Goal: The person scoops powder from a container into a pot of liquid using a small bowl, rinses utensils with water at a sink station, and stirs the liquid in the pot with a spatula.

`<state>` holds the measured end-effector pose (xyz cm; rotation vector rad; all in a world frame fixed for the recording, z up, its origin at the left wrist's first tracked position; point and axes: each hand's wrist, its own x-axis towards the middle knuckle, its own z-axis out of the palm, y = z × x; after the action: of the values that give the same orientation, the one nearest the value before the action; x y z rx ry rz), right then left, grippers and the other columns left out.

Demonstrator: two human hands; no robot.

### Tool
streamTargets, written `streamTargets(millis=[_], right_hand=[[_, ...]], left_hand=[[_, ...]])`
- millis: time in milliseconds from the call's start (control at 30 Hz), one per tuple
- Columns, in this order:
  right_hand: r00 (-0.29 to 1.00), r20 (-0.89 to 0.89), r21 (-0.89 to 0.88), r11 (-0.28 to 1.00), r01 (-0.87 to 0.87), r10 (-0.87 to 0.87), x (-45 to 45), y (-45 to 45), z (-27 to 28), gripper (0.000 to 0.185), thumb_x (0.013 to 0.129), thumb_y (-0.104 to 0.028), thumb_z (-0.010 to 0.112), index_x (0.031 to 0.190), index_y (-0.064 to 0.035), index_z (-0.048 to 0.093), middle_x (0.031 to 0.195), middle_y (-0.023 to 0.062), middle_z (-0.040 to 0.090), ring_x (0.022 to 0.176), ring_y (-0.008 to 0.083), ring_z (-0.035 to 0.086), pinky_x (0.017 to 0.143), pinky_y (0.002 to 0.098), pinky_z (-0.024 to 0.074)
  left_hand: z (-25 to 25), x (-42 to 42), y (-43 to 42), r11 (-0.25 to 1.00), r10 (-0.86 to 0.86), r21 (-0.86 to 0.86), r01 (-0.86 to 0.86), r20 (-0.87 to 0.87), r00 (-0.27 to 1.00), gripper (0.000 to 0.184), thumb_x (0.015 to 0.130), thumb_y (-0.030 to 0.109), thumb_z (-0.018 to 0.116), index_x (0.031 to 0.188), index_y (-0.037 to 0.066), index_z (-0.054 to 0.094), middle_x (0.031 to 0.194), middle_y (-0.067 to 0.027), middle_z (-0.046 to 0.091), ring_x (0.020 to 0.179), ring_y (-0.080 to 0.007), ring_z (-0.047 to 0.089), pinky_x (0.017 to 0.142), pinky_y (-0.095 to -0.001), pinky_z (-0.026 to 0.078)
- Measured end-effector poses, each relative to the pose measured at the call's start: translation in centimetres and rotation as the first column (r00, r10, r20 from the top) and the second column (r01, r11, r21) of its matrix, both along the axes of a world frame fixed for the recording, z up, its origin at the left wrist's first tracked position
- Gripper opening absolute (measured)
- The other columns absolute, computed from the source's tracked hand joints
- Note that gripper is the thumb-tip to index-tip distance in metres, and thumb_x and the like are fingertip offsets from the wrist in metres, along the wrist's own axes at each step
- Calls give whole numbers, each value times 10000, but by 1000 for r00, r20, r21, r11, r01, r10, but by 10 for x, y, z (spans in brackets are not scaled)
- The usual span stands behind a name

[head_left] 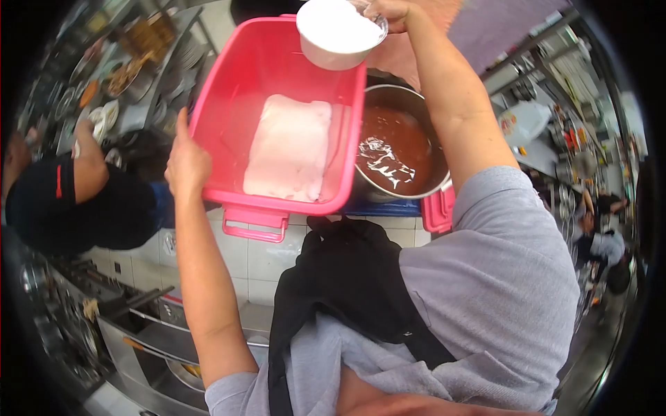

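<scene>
My left hand [189, 163] grips the left wall of a large pink plastic tub [229, 90], with its thumb pointing up along the side. A white layer [288, 149], powdery or creamy, I cannot tell which, covers part of the tub's bottom. My right hand [390, 14] is closed on the handle of a see-through jug [336, 55] filled with something white. The jug is over the tub's far right corner, slightly tilted. Just right of the tub stands a steel pot [444, 184] of reddish-brown sauce [402, 149] with a glossy surface.
Below the pot shows a blue surface [381, 207], with another pink container [437, 211] beside it. A co-worker in black [83, 194] stands at the left, by a counter with pans. Steel equipment [152, 347] lies lower left; shelving and other people are at the right.
</scene>
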<state>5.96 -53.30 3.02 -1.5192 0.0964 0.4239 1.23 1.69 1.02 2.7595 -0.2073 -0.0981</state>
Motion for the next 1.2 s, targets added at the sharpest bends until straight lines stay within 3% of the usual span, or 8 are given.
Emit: streamTargets(millis=[133, 200, 400, 533, 700, 800, 900, 1200], right_hand=[[987, -38, 41, 987, 156, -155, -107, -95, -21, 507, 847, -33, 655, 1353, -46, 623, 1077, 108, 732, 907, 210, 721, 804, 375, 597], [852, -174, -247, 859, 448, -494, -179, -63, -8, 620, 835, -38, 609, 1450, -41, 532, 1210, 171, 709, 1082, 317, 714, 853, 610, 610], [717, -297, -537, 731, 421, -631, -281, -45, -116, 718, 859, -64, 552, 1544, -249, 436, 1443, 127, 555, 1234, 419, 596, 804, 713, 581], [566, -189, -753, 489, 441, -802, -297, -32, -203, 636, 896, -104, 522, 1515, -246, 492, 1483, 164, 521, 1284, 498, 541, 791, 759, 550], [618, -42, -967, 187, 172, -785, -300, -31, -264, 562, 986, -232, 526, 1535, -334, 460, 1590, 225, 390, 1365, 509, 490, 1148, 541, 418], [581, -33, -990, 106, 93, -814, -288, 23, -219, 540, 1003, -252, 522, 1526, -367, 454, 1590, 220, 354, 1398, 471, 461, 1122, 543, 443], [659, 78, -995, -20, 96, -748, -280, 42, -219, 544, 990, -223, 534, 1511, -363, 464, 1494, 207, 421, 1366, 445, 474, 1088, 551, 464], [909, 279, -902, -409, 138, -309, -259, 56, -221, 459, 978, -212, 541, 1419, -341, 554, 1268, 162, 532, 1155, 365, 574, 878, 548, 479]], left_hand=[[-4, 3, 0, 999, -42, -4, 42, 9, 999, 812, 872, 64, 495, 1619, 289, 267, 1419, -190, 614, 1242, -431, 615, 1015, -532, 478], [-8, 4, 0, 998, -70, -2, 70, 21, 997, 812, 876, 49, 485, 1621, 282, 260, 1418, -195, 612, 1241, -430, 614, 1014, -528, 479], [-14, 7, 2, 995, -95, 9, 95, 44, 994, 814, 874, 15, 458, 1626, 244, 248, 1463, -189, 579, 1281, -424, 586, 1029, -528, 468], [-8, 2, 1, 996, -93, 17, 93, 29, 995, 821, 868, 9, 458, 1626, 242, 246, 1468, -192, 575, 1289, -427, 580, 1034, -530, 464], [-12, 4, 2, 994, -106, -6, 106, 33, 994, 842, 851, 7, 463, 1628, 239, 236, 1428, -220, 601, 1259, -450, 597, 1025, -536, 464], [-31, 16, 9, 990, -139, -9, 143, 177, 974, 874, 824, -28, 456, 1623, 259, 246, 1124, -298, 711, 1017, -489, 689, 886, -550, 507], [-6, 2, -2, 996, -90, 4, 90, 19, 996, 855, 839, 6, 472, 1628, 237, 236, 1370, -235, 636, 1221, -459, 617, 1006, -542, 469], [-8, 3, -1, 996, -91, 2, 91, 29, 995, 849, 842, 20, 478, 1628, 234, 237, 1339, -245, 649, 1181, -461, 636, 987, -542, 475]])
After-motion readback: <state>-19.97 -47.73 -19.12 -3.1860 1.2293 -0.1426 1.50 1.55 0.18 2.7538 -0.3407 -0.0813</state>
